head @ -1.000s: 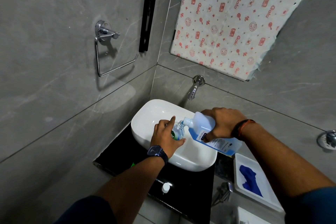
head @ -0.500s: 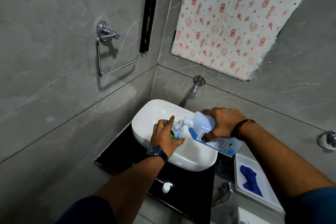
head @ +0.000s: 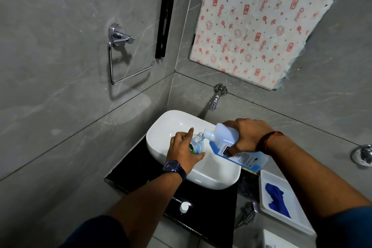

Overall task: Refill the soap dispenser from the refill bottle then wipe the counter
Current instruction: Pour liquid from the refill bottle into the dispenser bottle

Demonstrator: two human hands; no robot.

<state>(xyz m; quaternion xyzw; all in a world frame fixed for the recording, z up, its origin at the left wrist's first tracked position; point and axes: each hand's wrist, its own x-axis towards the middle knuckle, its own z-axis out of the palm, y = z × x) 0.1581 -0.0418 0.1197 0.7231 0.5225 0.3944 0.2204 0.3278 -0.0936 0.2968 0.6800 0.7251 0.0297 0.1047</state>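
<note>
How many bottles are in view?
2. The small clear soap dispenser, held by the left hand over the white sink, and the blue refill bottle, tilted in the right hand with its spout at the dispenser's mouth. Others may sit out of view.

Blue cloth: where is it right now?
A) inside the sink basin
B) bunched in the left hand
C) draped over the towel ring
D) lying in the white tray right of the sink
D: the blue cloth lies loose in the white tray to the right of the sink, and neither hand touches it.
</note>
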